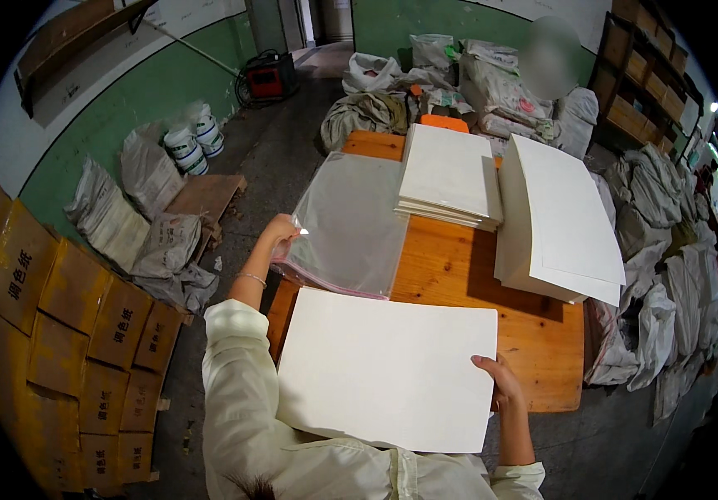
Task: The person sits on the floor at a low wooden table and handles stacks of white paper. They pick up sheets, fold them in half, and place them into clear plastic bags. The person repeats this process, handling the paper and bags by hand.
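Observation:
My right hand [504, 383] grips the right edge of a large white paper sheet or thin stack [384, 371], thumb on top. That paper lies close to my body, over the near side of the wooden table [446, 262]; its exact thickness is hard to tell. Farther off on the left, my left hand [281, 230] is closed on the left edge of a clear plastic bag [346, 221], near its pink-trimmed end. The bag lies flat, possibly on top of others, between the near paper and the far end of the table.
Two stacks of white paper stand on the table, one at the back [451, 171] and a taller one [555, 217] at the right. Cardboard boxes [76, 358] are piled at my left. Filled sacks [501, 79] sit beyond the table, and more bags [667, 275] line the right.

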`<state>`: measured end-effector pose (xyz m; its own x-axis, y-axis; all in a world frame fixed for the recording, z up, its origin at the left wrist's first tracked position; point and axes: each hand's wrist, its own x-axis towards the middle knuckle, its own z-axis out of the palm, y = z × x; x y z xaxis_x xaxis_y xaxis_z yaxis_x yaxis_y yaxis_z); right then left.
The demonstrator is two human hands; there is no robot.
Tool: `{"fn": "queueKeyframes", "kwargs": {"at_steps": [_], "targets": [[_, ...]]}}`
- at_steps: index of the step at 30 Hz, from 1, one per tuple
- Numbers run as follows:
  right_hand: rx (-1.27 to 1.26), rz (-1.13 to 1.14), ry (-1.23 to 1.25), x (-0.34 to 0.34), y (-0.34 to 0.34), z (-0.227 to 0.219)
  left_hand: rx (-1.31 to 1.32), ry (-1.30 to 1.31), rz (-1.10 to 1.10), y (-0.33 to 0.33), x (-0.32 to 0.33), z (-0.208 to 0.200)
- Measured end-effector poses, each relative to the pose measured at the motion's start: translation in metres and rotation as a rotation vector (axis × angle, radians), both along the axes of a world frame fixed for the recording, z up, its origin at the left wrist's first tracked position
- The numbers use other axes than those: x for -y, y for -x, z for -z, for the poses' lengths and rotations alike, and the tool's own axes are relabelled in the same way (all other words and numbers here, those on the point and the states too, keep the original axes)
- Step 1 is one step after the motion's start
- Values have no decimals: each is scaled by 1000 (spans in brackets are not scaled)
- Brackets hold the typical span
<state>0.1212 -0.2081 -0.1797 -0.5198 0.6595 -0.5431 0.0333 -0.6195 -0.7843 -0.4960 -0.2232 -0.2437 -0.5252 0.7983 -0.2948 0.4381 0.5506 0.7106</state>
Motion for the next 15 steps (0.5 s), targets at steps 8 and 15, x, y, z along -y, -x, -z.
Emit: {"fn": "queueKeyframes", "kwargs": {"at_steps": [8,15], "targets": [[6,-10,-139,5,-3,-5,222,-136,-149,-33,-1,-38],[102,-39,-101,7,4,-20,-281,-5,-233,-20,30,-3]]}}
